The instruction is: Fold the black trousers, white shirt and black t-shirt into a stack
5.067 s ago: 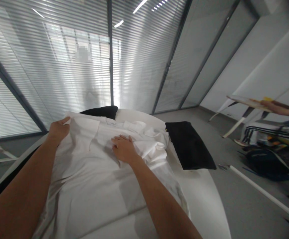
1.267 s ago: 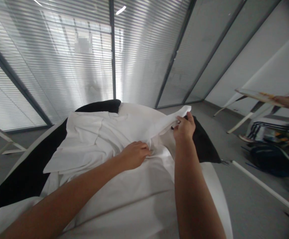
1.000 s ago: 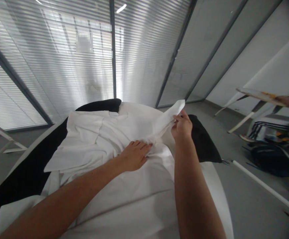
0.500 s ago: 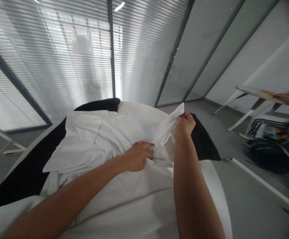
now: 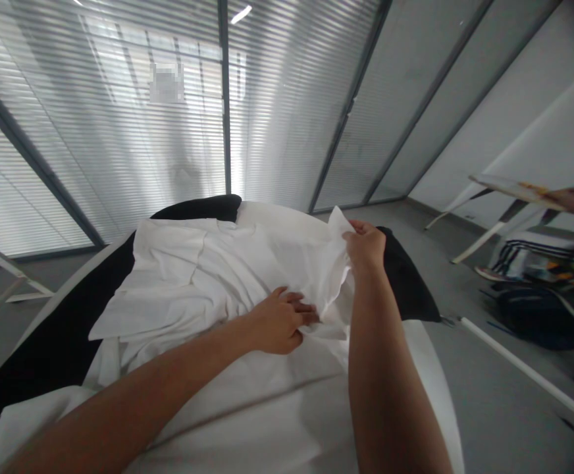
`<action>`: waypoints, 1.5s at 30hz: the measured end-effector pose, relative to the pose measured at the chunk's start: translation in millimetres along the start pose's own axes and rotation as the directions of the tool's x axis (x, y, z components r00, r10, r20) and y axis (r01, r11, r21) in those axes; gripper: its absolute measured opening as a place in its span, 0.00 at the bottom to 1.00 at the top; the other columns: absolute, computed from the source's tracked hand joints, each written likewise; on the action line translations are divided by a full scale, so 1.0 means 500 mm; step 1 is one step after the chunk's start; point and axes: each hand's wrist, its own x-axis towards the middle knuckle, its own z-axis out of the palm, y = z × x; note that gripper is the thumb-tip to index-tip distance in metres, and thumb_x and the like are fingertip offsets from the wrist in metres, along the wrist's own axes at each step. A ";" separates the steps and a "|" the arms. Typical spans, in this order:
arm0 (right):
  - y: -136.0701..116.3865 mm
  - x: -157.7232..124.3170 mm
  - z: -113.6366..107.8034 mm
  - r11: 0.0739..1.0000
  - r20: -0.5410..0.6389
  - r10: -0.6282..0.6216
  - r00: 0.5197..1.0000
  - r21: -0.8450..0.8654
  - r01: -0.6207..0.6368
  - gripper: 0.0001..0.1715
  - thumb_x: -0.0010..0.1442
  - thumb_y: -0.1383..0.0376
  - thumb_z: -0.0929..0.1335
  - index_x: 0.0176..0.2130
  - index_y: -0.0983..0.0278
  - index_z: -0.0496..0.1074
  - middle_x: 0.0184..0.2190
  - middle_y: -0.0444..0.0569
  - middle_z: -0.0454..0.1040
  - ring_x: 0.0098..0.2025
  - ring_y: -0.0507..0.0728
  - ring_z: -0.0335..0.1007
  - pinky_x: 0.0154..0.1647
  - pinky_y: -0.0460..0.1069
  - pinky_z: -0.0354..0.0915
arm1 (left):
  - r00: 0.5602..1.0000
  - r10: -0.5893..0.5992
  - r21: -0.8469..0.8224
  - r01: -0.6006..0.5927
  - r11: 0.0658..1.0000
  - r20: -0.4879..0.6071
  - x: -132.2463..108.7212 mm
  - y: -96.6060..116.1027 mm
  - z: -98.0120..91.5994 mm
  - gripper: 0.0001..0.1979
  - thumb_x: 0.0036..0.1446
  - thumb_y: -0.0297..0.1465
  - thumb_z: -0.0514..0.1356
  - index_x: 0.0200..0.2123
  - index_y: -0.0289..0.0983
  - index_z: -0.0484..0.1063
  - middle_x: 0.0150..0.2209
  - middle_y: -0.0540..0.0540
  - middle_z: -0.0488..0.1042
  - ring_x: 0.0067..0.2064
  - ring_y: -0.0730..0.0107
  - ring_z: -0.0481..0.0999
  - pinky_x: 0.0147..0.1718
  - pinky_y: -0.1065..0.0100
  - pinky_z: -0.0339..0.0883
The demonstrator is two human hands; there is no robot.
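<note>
So the right hand [image 5: 367,245] pinches a raised edge of white cloth [image 5: 240,270] — the left hand [image 5: 283,324] lies loosely spread on it.

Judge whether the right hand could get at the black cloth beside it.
Probably yes: the black cloth lies just beside the right hand, with nothing visible between them, though the hand would likely have to release the white cloth first.
</note>
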 end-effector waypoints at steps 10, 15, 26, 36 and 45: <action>-0.084 -0.039 0.024 0.986 0.103 -0.096 0.990 -0.128 0.109 0.16 0.45 0.72 0.68 0.36 0.68 0.78 0.26 0.47 0.75 0.27 0.53 0.69 0.30 0.48 0.64 | 0.997 0.029 0.037 -0.027 0.999 -0.065 0.004 -0.009 0.023 0.29 0.60 0.37 0.53 0.65 0.49 0.59 0.65 0.48 0.61 0.66 0.52 0.57 0.62 0.44 0.47; -0.098 -0.041 0.014 0.923 0.159 -0.236 0.959 -0.272 0.272 0.14 0.47 0.71 0.69 0.36 0.66 0.79 0.28 0.46 0.75 0.30 0.53 0.68 0.36 0.49 0.64 | 0.999 0.024 0.052 -0.022 0.998 -0.041 0.020 -0.012 0.031 0.29 0.60 0.38 0.54 0.64 0.49 0.60 0.66 0.46 0.60 0.66 0.47 0.56 0.59 0.39 0.49; -0.118 -0.078 0.042 0.933 0.505 -0.155 0.849 -0.207 0.294 0.16 0.45 0.70 0.72 0.38 0.63 0.79 0.30 0.44 0.76 0.28 0.51 0.66 0.34 0.47 0.64 | 0.999 -0.016 -0.055 0.019 0.998 0.049 0.021 -0.008 -0.002 0.26 0.61 0.40 0.52 0.63 0.47 0.62 0.67 0.44 0.58 0.68 0.52 0.52 0.63 0.42 0.43; -0.116 -0.087 0.034 0.933 0.608 0.046 0.793 -0.310 0.184 0.20 0.45 0.74 0.71 0.41 0.64 0.79 0.26 0.44 0.75 0.22 0.49 0.64 0.28 0.46 0.63 | 0.926 -0.377 -0.810 0.195 0.553 -0.035 0.043 -0.071 -0.007 0.20 0.63 0.30 0.44 0.47 0.35 0.73 0.50 0.42 0.76 0.54 0.65 0.73 0.55 0.60 0.64; -0.115 -0.102 0.039 0.842 0.824 0.315 0.471 -0.472 0.261 0.25 0.58 0.71 0.67 0.56 0.64 0.70 0.43 0.54 0.76 0.38 0.54 0.75 0.34 0.44 0.69 | 0.787 -0.536 -0.928 0.120 -0.353 0.305 0.033 -0.135 -0.031 0.21 0.54 0.46 0.53 0.36 0.33 0.70 0.25 0.45 0.73 0.24 0.68 0.74 0.23 0.69 0.67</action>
